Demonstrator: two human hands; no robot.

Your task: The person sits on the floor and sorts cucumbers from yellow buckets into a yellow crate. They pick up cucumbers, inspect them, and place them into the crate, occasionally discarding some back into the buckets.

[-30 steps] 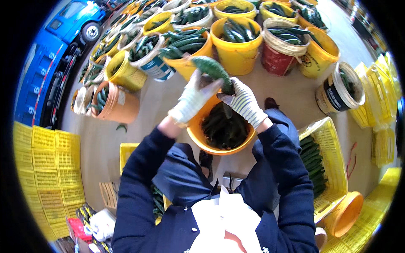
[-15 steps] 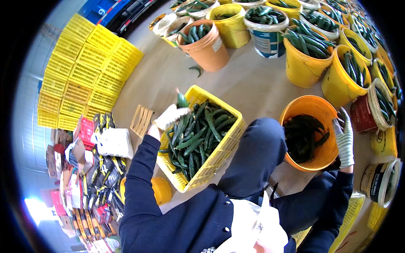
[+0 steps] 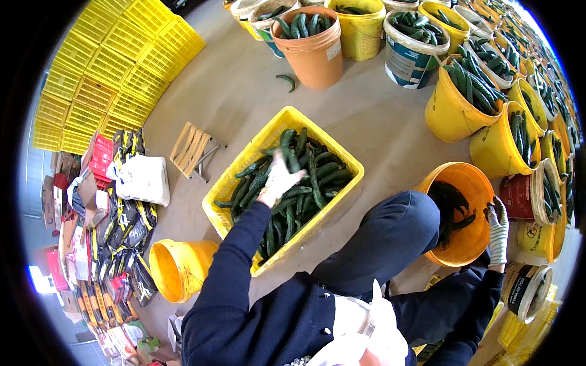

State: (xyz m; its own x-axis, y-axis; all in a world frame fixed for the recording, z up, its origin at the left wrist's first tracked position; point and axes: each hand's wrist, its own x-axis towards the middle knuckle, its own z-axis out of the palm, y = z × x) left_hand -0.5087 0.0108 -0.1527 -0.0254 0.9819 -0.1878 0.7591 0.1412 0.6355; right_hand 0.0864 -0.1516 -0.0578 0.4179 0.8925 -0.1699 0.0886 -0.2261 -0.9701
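Observation:
My left hand (image 3: pixel 281 180), in a white glove, lies with fingers spread on the pile of dark green cucumbers (image 3: pixel 305 183) in the yellow plastic crate (image 3: pixel 244 165) in front of my knees. My right hand (image 3: pixel 497 229), also gloved, grips the right rim of an orange bucket (image 3: pixel 470 244) beside my right knee. That bucket holds a few cucumbers (image 3: pixel 448 204) at its bottom. My dark blue sleeves and trouser leg cover the lower middle of the view.
Many yellow, orange and white buckets (image 3: pixel 464 97) full of cucumbers line the top and right. Stacked yellow crates (image 3: pixel 104 67) stand at upper left. A small wooden stool (image 3: pixel 194 149), a white bag (image 3: pixel 143 178), an empty yellow bucket (image 3: pixel 177 268) and one loose cucumber (image 3: pixel 287 80) lie on the concrete floor.
A second ago both hands held a cucumber over the orange bucket. My left hand then carried it to the yellow crate and now lies on the pile. My right hand stays at the bucket rim.

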